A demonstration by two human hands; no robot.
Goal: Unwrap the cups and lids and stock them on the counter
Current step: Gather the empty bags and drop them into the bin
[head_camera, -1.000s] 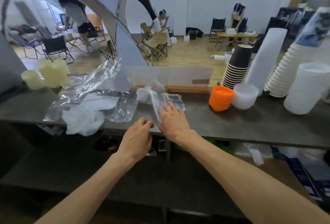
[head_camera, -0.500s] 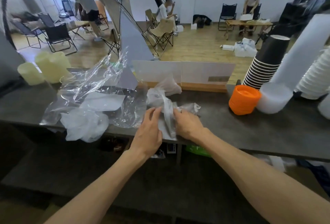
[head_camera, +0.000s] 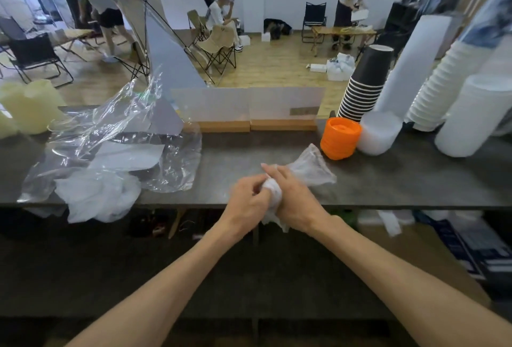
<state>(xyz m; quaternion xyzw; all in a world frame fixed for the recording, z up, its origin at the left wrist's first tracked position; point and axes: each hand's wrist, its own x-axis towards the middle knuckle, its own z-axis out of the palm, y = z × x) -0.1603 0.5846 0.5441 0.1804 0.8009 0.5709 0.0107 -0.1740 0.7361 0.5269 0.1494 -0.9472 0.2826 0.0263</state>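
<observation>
Crumpling the empty plastic wrapper (head_camera: 310, 169) is the step in hand, as I judge it. Both hands work at the near edge of the dark counter (head_camera: 415, 180). The left hand (head_camera: 246, 200) has its fingers curled and pinches the white bunched part of the wrapper, and the right hand (head_camera: 293, 200) curls round the same bunch from the other side, with its fingers pressed together. The loose clear end of the wrapper lies on the counter just beside the stack of orange lids (head_camera: 340, 137).

To do this well, the person should gather the loose end toward the palms before squeezing, so it does not sweep against the orange lids or the frosted lids (head_camera: 381, 134) next to them. The black paper cups (head_camera: 365, 83) and white cups (head_camera: 440, 89) lean a little, so pulls should go toward the body. The ball could then join the other clear wrap (head_camera: 116, 139) on the left.
</observation>
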